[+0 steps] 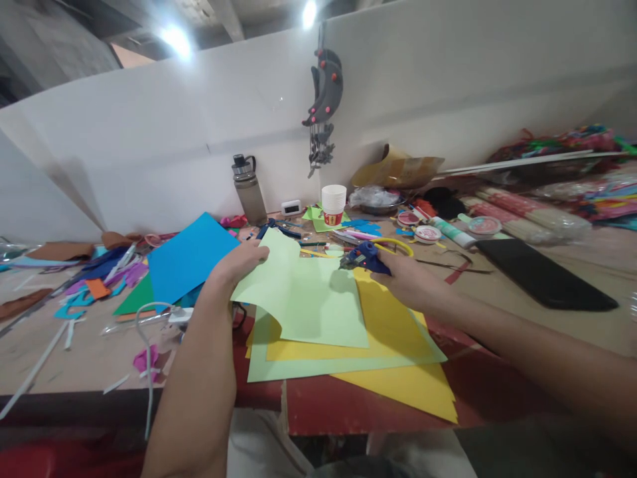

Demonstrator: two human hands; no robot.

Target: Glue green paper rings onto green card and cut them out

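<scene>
My left hand (237, 265) pinches the upper left corner of a light green paper sheet (308, 302) and lifts that edge off the pile. Under it lie a yellow sheet (393, 332) and another light green sheet (279, 368), with a further yellow sheet (418, 392) at the bottom. My right hand (405, 279) is closed round a blue glue gun (365, 257) with a yellow trigger loop, its nozzle pointing left over the green sheet's top edge.
A blue sheet (189, 259) and coloured scraps lie at left, with a white cable (149, 318). A grey bottle (249, 189), a paper cup (333, 204), tape rolls and a glue tube stand behind. A black tablet (542, 279) lies at right.
</scene>
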